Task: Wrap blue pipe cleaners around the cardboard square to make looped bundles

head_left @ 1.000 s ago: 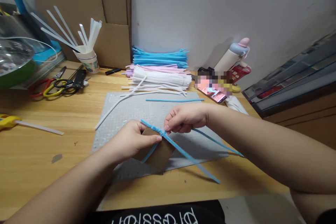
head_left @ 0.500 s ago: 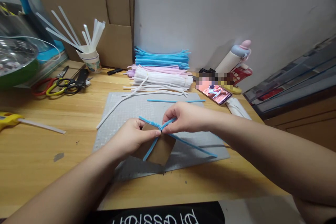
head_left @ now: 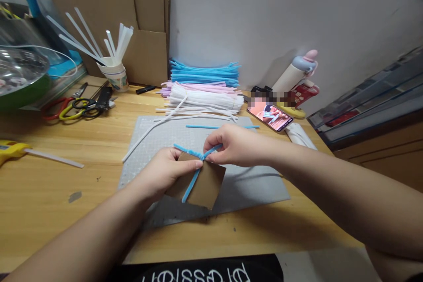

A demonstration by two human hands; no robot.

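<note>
My left hand (head_left: 172, 165) is closed on a small piece of brown cardboard (head_left: 206, 185), its thumb pressing near the top edge. A blue pipe cleaner (head_left: 191, 185) runs down across the cardboard's face, and more blue lengths meet it in a twisted knot at the top edge. Just right of that knot, my right hand (head_left: 216, 147) pinches a blue strand between thumb and fingers. Part of the strand is hidden by the fingers. Under both hands lies a grey cutting mat (head_left: 257, 189), with a separate blue pipe cleaner (head_left: 201, 126) along its far edge.
Bundles of blue (head_left: 205, 74) and white pipe cleaners (head_left: 206, 99) lie by the wall. A lit phone (head_left: 272, 116) rests at the right, near a bottle (head_left: 291, 75). Scissors (head_left: 71, 108), a cup of white sticks (head_left: 114, 75) and a yellow glue gun (head_left: 13, 152) are at the left.
The long blue strand that stretched to the lower right over the mat no longer shows there. My right hand has risen slightly, and the cardboard's right corner now shows.
</note>
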